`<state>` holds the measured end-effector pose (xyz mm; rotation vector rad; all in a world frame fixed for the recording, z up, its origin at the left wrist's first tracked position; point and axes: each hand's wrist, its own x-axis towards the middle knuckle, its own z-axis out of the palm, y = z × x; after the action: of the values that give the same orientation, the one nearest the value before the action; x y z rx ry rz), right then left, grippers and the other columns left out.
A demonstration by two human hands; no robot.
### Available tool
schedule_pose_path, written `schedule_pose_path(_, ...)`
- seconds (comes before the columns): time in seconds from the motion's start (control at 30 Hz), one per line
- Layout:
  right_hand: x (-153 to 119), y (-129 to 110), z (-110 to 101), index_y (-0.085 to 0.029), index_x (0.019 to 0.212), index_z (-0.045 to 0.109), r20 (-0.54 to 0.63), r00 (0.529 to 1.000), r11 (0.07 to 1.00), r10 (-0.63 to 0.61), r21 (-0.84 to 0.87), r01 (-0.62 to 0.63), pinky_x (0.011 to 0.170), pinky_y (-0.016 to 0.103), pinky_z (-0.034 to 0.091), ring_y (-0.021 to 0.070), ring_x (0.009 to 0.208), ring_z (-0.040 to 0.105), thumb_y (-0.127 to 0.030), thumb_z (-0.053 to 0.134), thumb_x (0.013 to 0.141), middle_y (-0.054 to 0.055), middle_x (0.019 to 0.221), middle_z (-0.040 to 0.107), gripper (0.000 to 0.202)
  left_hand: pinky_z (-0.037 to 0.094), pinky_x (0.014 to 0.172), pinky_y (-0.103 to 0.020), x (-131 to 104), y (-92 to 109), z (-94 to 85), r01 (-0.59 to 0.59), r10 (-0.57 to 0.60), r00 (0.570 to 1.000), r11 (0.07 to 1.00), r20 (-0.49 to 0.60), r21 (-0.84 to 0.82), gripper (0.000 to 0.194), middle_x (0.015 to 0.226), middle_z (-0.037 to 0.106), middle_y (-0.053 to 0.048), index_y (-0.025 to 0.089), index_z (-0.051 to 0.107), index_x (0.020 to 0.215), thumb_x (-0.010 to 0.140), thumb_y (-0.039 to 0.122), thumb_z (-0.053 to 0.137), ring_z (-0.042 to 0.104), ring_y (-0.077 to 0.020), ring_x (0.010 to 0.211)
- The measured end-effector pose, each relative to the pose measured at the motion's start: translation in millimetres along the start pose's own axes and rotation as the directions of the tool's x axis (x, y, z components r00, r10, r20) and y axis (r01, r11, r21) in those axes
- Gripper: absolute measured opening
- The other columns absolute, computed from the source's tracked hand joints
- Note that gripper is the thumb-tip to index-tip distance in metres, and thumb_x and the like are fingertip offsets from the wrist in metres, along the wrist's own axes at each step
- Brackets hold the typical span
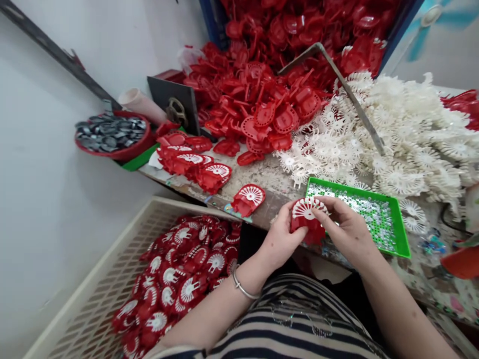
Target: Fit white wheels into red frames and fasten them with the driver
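Note:
Between my two hands is a red plastic part [313, 233] with a white fan-shaped piece [304, 209] on its rounded end. My left hand [280, 239] grips its left side, the thumb lying across the red face. On the other side, my right hand [346, 229] has its fingers closed at the white piece's edge; whether they pinch anything smaller is hidden. A green tray [402, 234] of small shiny pieces sits just behind my right hand. To the left on the bench lies a similar red part with a white fan [249, 199].
Loose red parts [262, 109] heap up at the back, beside a pile of white fan pieces [407, 134] with a bent metal bar [348, 89] over it. A red bowl [112, 149] holds dark metal pieces. Below left, a cream crate [90, 294] contains many red-and-white parts.

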<state>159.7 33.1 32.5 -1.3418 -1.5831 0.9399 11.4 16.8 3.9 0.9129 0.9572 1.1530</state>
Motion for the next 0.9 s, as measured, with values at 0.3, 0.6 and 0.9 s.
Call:
schedule_pose_path(0.3,-4,-1,-12,-0.022,0.108,0.066,0.094,0.989,0.988,0.114,0.097,-0.123,0.066,0.027,0.054,0.016,0.075,0.067,-0.047,0.068,0.083,0.004,0.091,0.073,0.035,0.048,0.101,-0.04,1,-4,-3.7,0.014,-0.014,0.999,1.0,0.039,0.01,0.055,0.118,0.067,-0.008,0.018,0.049,0.124,0.072,0.011,0.064,0.064,-0.0216,0.109)
schedule_pose_path(0.6,-4,8,-9,-0.019,0.108,0.07,0.028,0.995,0.966,-0.095,-0.238,0.099,0.072,0.033,0.057,0.0181,0.073,0.066,-0.041,0.063,0.087,0.007,0.095,0.073,0.031,0.048,0.099,-0.037,-1,0,-4.1,0.065,-0.064,0.997,0.998,0.048,-0.017,0.051,0.112,0.068,-0.006,0.017,0.054,0.12,0.07,0.012,0.067,0.064,-0.0205,0.104)
schedule_pose_path(0.9,-11,7,3,-0.021,0.117,0.067,-0.068,0.933,0.842,-0.355,-0.457,0.287,0.082,0.042,0.057,0.0261,0.097,0.062,-0.042,0.06,0.091,0.013,0.106,0.063,0.034,0.051,0.089,-0.033,3,3,-3.8,0.071,-0.082,0.992,0.991,-0.101,-0.111,0.029,0.1,0.07,-0.004,0.018,0.06,0.105,0.081,0.031,0.069,0.065,-0.0173,0.09)
